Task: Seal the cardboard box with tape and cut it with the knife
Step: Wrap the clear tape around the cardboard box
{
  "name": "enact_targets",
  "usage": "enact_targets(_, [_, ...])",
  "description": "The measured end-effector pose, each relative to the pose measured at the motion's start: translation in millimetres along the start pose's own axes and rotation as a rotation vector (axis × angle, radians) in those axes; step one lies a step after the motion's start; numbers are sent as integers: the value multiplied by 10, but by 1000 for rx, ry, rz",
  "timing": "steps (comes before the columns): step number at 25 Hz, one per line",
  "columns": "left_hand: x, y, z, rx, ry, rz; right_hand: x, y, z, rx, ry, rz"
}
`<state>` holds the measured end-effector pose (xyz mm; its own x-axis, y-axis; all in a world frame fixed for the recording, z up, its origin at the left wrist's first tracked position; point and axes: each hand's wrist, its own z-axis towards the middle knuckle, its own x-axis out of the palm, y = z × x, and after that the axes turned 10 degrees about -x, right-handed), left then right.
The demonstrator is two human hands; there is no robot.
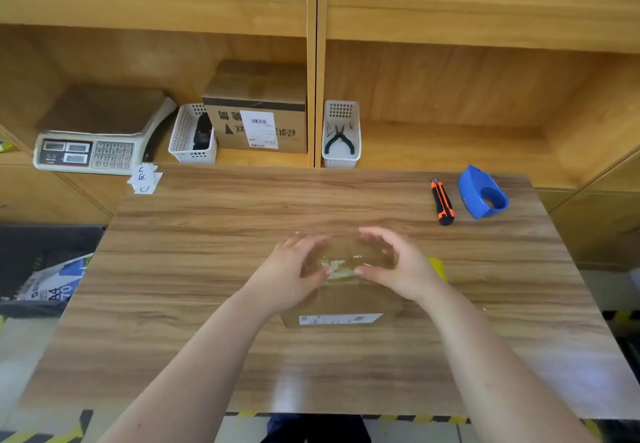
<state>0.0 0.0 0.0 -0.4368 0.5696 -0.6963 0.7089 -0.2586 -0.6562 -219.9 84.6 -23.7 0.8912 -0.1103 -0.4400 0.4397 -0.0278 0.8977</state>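
Both bare forearms reach in from the near edge of the wood-grain surface to a small brown cardboard box lying at its middle. Left hand and right hand cup the box top from either side, fingers curled loosely over glossy, blurred flaps; whether they grip or merely press, I cannot tell. Pressing the flaps flat and flush seems the step. Do it evenly, seams meeting, before reaching far right for the blue tape dispenser and the orange-and-black utility knife just beside it.
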Motion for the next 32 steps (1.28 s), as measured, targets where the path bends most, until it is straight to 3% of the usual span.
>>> enact_targets(7, [219,180,32,-26,82,113,117,-127,-25,-37,87,-258])
enact_targets(10, [407,197,27,-36,113,341,124,-171,27,-80,205,-434])
enact_targets(14, [587,254,108,23,28,714,104,-221,126,-70,379,-612])
enact_targets(18, [463,306,401,129,29,803,15,-201,279,-1,454,-702])
enact_targets(21, [268,321,701,175,84,820,-74,-183,420,51,452,-819])
enact_targets(24, [196,259,928,168,-4,889,-49,-177,511,123,332,-923])
enact_targets(29, [277,18,951,33,78,351,129,-164,521,188,124,-937])
enact_targets(32, [504,-4,845,-13,80,297,203,-174,538,211,103,-975])
